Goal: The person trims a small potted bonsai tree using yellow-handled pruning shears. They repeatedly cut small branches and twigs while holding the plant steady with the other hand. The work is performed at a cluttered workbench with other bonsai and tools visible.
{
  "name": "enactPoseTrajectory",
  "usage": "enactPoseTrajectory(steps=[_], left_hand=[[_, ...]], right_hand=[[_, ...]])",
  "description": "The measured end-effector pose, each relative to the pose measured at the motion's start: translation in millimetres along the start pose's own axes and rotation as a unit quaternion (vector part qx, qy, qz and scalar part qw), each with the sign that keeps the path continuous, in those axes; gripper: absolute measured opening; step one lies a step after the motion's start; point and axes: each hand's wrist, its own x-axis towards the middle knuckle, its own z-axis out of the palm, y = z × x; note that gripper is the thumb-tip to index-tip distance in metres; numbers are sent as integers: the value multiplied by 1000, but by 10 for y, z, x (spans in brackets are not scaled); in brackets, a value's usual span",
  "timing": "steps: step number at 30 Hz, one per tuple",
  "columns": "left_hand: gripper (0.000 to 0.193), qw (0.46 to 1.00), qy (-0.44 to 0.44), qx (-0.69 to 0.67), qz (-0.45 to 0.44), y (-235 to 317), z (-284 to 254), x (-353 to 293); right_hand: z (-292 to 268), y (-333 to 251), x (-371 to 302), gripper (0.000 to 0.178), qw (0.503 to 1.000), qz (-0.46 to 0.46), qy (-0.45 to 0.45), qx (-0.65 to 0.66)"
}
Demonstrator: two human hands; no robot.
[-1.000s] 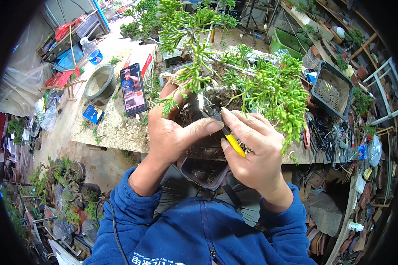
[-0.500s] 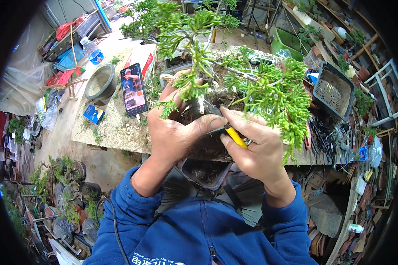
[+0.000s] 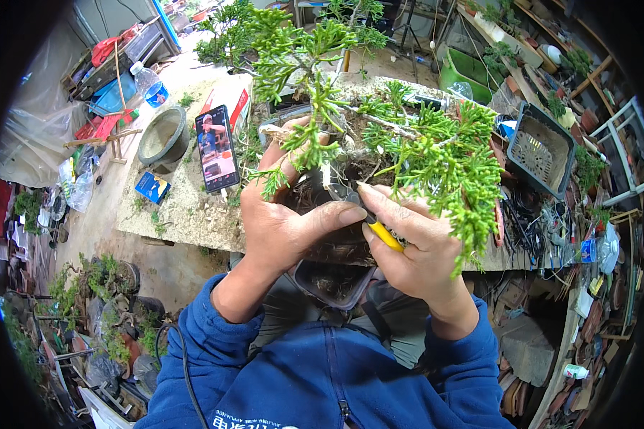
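A small juniper (image 3: 451,161) with bright green foliage stands before me, its base and soil between my hands. My left hand (image 3: 283,222) curls round the left side of the base, fingers partly hidden behind foliage. Its thumb stretches right and presses against the tool in my other hand. My right hand (image 3: 418,236) grips pliers with a yellow and black handle (image 3: 385,234). Their dark metal head lies close to a pale, bare stub (image 3: 327,175) on the trunk. I cannot make out whether the jaws touch the wood.
A phone (image 3: 217,148) leans on the worktable (image 3: 186,222), beside a grey round pot (image 3: 164,136) and a blue packet (image 3: 152,186). On the right are a black plastic basket (image 3: 542,149) and a heap of tools. A dark tray (image 3: 333,282) sits below my hands.
The pliers have tilted and their handle has shifted slightly down and right. My right hand has turned a little with them. The left hand keeps its hold, and the foliage has swayed slightly.
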Motion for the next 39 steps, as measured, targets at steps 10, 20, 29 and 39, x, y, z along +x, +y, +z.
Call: enactPoseTrajectory(steps=[10, 20, 29, 39], left_hand=[[67, 999, 27, -23, -19, 34, 109, 31], [74, 995, 79, -33, -55, -22, 103, -25], [77, 997, 33, 19, -72, -14, -3, -79], [77, 998, -27, -44, -36, -28, -21, -79]], right_hand=[[131, 217, -51, 64, 843, 219, -54, 488], [254, 12, -58, 38, 709, 245, 65, 659], [252, 27, -140, 39, 957, 98, 190, 198], [275, -29, 71, 15, 977, -54, 180, -102]])
